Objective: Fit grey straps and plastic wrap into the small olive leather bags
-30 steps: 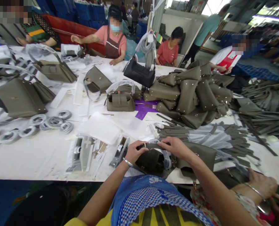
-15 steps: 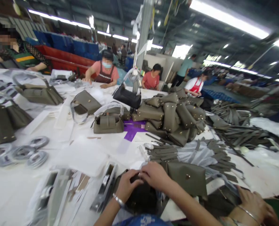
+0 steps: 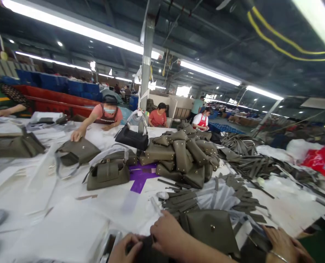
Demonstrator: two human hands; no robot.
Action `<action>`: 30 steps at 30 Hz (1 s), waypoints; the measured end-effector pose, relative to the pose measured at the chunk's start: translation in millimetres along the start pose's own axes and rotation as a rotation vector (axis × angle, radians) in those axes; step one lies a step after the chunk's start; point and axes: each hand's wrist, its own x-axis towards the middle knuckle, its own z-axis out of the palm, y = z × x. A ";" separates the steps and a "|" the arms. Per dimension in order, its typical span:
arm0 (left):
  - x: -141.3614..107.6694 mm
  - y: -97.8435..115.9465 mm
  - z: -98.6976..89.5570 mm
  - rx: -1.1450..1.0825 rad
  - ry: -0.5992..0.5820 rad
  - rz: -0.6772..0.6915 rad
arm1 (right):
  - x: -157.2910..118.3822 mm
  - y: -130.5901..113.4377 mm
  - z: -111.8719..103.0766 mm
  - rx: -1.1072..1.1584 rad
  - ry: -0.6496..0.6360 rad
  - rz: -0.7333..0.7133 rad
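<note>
At the bottom of the view, my left hand (image 3: 126, 249) curls its fingers and thumb on the edge of a dark bag (image 3: 148, 252). My right hand (image 3: 168, 233) bends over the same bag from the other side, its fingers closed at the edge. Most of the bag is cut off by the frame or hidden under my hands. Beside my right forearm lies an olive handbag (image 3: 210, 232) with a small metal clasp on its flap. Grey-green straps (image 3: 184, 202) partly wrapped in clear film lie just beyond.
A heap of olive bags (image 3: 178, 157) with metal studs fills the middle of the table. A finished-looking olive handbag (image 3: 109, 173) stands by purple tape (image 3: 139, 180). At right, a co-worker's hands (image 3: 281, 241) rest on dark material. Another person (image 3: 107, 113) reaches over a bag across the table.
The view has tilted up and my hands sit lower in it, still at the dark bag. Across the table, the masked person has stretched an arm out to an olive bag.
</note>
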 end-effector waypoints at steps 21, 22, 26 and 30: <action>-36.3 -0.2 -35.4 0.021 0.342 -0.103 | -7.5 9.7 -14.8 0.215 0.048 -0.091; -33.1 5.7 -32.2 -0.022 0.323 -0.067 | -3.0 5.2 -13.6 0.279 0.037 -0.122; -23.7 18.8 -20.9 -0.172 0.277 0.018 | 16.5 -4.1 -8.6 0.447 0.050 -0.093; -22.5 13.4 -14.7 -0.358 0.208 0.018 | 25.7 4.7 -9.9 0.491 0.177 -0.119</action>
